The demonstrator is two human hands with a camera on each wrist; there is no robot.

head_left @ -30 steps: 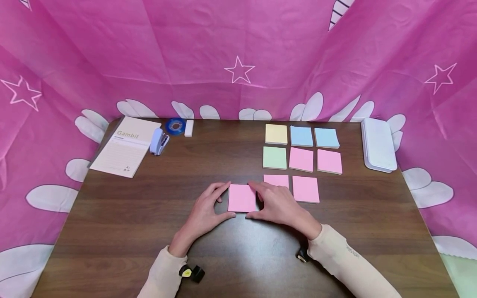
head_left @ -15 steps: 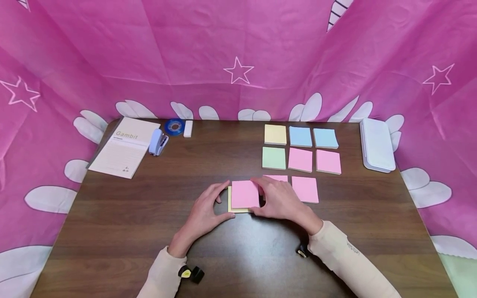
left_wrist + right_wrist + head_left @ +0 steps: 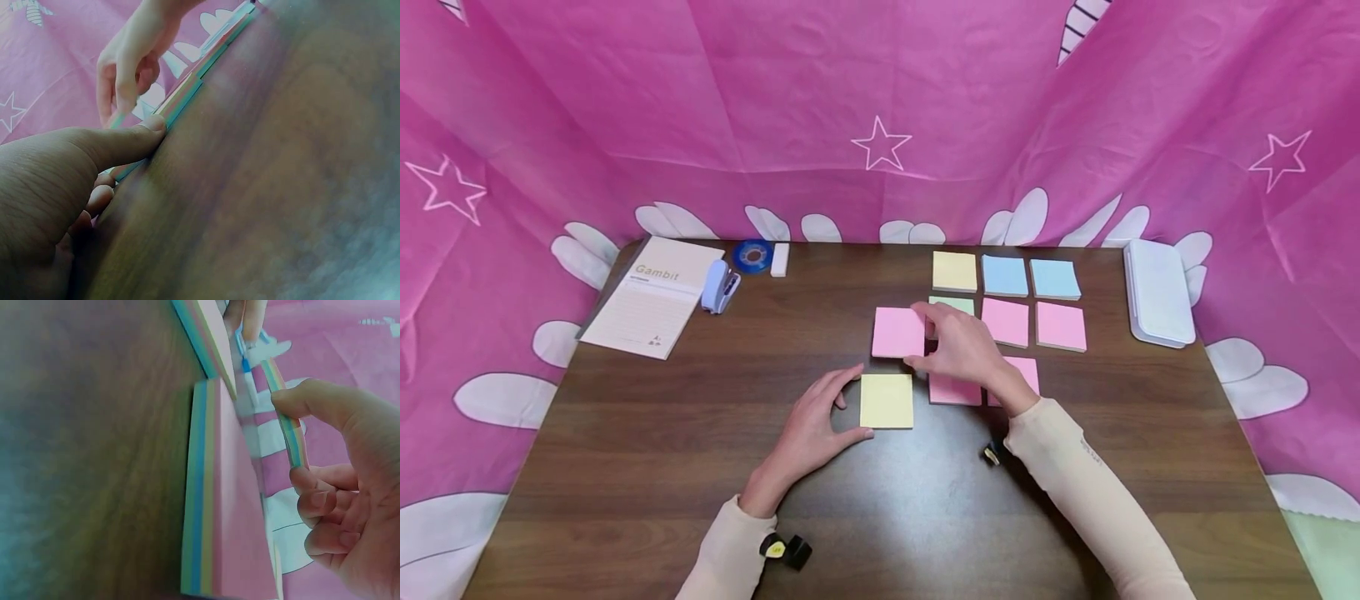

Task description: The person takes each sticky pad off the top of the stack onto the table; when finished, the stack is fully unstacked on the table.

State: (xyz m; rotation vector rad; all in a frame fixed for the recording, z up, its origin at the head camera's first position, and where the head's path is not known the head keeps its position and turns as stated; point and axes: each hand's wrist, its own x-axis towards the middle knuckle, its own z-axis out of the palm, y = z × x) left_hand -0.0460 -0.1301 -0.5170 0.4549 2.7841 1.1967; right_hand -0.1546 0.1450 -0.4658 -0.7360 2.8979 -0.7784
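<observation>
My right hand (image 3: 961, 346) pinches a pink-topped sticky note pad (image 3: 895, 333) by its right side, thumb at the near edge. In the right wrist view, this raised sticky note pad (image 3: 290, 434) shows layers of several colours along its side. A yellow-topped sticky note pad (image 3: 886, 402) lies on the table, its near and far left corners held between the thumb and fingers of my left hand (image 3: 808, 425). Beneath my right forearm are two pink pads, one (image 3: 955, 390) just right of the yellow one and another (image 3: 1018, 375) partly covered by the wrist.
Beyond are more pads: yellow (image 3: 954, 272), blue (image 3: 1004, 276), blue (image 3: 1056, 278), green (image 3: 953, 304) and pink (image 3: 1061, 326). A white case (image 3: 1161, 292) stands far right. At the left lie a notebook (image 3: 651, 308), stapler (image 3: 720, 287), blue tape roll (image 3: 752, 256) and eraser (image 3: 779, 259).
My right hand has lifted the pink pad off the yellow one and carried it away toward the back, near the green pad. The left hand has stayed in place.
</observation>
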